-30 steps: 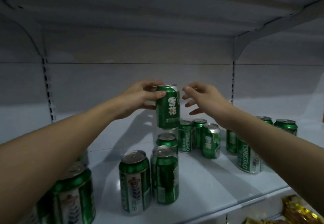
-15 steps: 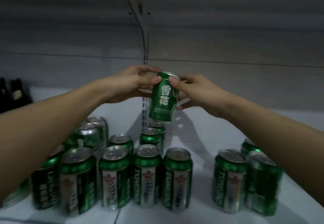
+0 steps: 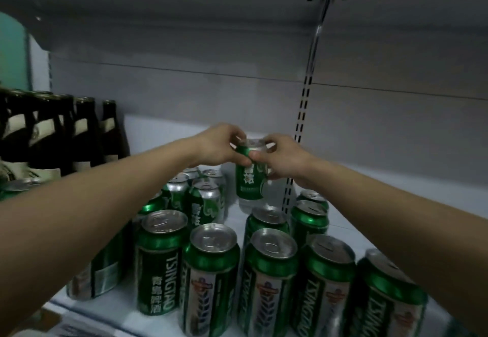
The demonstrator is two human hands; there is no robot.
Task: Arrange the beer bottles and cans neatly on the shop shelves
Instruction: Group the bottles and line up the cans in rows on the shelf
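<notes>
Both hands, left hand [image 3: 219,146] and right hand [image 3: 281,158], curled fingers round the held can [image 3: 249,178], steadying it behind the Tsingtao row [image 3: 264,270].

Glossy green metal cans [image 3: 211,278] with bare silvery brushed lids crowd a smooth, matt grey painted metal shelf [image 3: 343,233]. Far left, dark glossy glass bottles [image 3: 84,136] wear pale paper labels.

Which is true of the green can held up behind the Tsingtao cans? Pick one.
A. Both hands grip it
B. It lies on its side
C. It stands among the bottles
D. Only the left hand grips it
A: the left hand and right hand both pinch the upright green can near its top.
</notes>
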